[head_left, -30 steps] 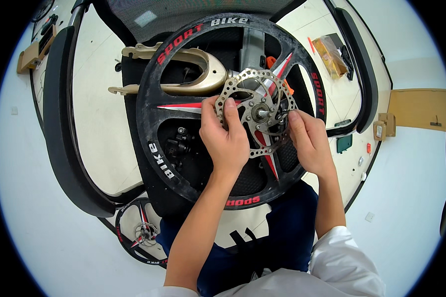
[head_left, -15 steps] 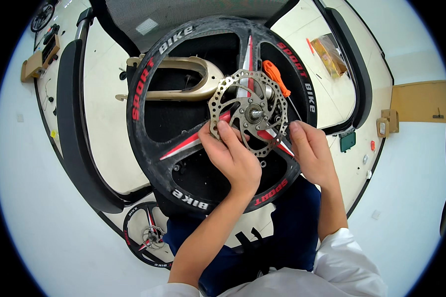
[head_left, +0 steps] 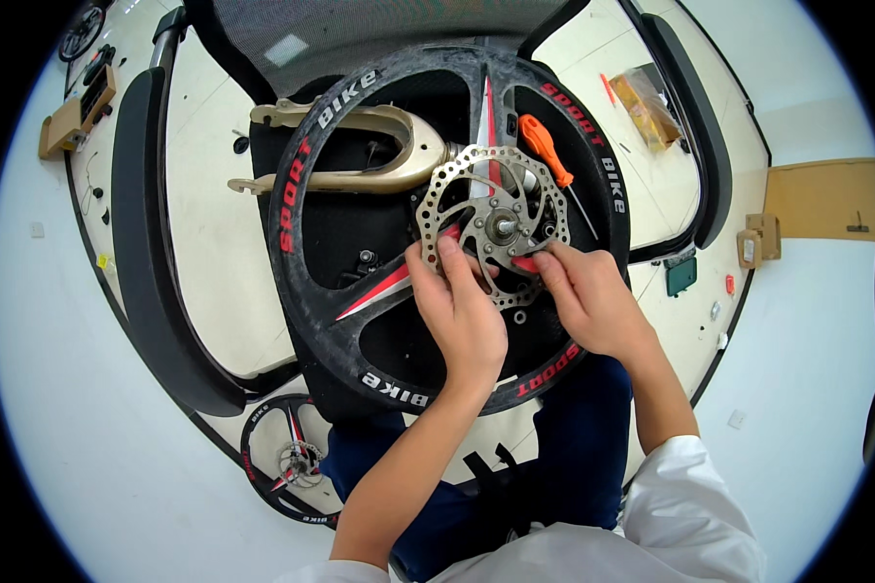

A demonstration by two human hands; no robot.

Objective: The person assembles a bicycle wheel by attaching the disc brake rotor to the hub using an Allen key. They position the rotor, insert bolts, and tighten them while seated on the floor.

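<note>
A black spoked bike wheel [head_left: 313,325] with red and white accents lies flat on the chair seat before me. On its hub sits a silver brake disc [head_left: 441,181] with holes around its rim. My left hand [head_left: 462,316] grips the disc's lower left edge, thumb on top and fingers partly hidden beneath it. At the disc's lower right, the fingers of my right hand [head_left: 593,296] pinch a thin dark rod close to the hub bolts; most of it is hidden. Beyond the disc, an orange-handled screwdriver [head_left: 544,150] lies inside the wheel's ring.
A beige bike fork [head_left: 399,121] lies partly under the wheel on the left. Chair armrests [head_left: 144,209] stand on both sides. A second wheel [head_left: 262,486] rests at the lower left. Cartons [head_left: 770,236], a green case [head_left: 682,277] and small parts lie on the floor.
The wheel and disc have shifted slightly to the right. My right hand has moved left and inward, over the disc's edge, nearer the hub. My left hand keeps its grip.
</note>
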